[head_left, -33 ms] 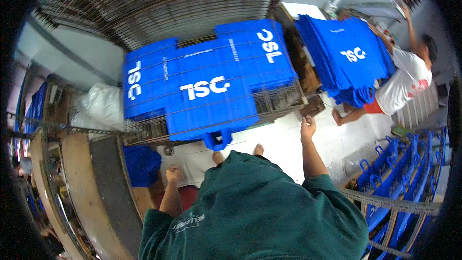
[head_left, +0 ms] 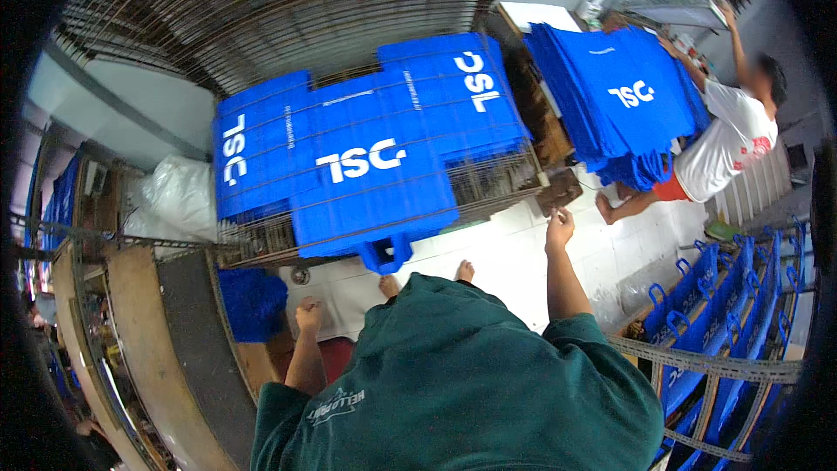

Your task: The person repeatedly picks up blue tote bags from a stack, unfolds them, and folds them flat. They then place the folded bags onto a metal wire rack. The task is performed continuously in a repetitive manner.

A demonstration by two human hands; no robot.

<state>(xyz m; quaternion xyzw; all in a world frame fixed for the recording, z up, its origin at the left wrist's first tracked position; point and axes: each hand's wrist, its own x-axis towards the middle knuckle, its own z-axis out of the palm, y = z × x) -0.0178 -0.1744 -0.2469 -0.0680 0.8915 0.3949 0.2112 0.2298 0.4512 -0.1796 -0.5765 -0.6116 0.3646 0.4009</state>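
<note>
My left hand (head_left: 309, 314) hangs over the floor near a blue cloth bundle (head_left: 251, 303), its fingers curled and nothing showing in them. Out to the right, my right hand (head_left: 560, 228) is held with bent fingers pinched together; a small pale spot shows at the fingertips, too small to name. Neither hand touches the blue bags (head_left: 370, 166) with white printing, which lie flat and overlapping on a wire rack (head_left: 497, 187) in front of me. One bag's handle loop (head_left: 385, 255) hangs over the rack's near edge.
At the right, a person (head_left: 732, 126) in a white shirt reaches over a pile of blue bags (head_left: 619, 105), one arm raised. More blue bags (head_left: 697, 305) stand in a metal-framed rack lower right. Wooden boards (head_left: 144, 314) and clear plastic (head_left: 179, 192) are at left.
The whole view has shifted slightly, so the rack and bags sit a little further left. My hands keep nearly the same pose.
</note>
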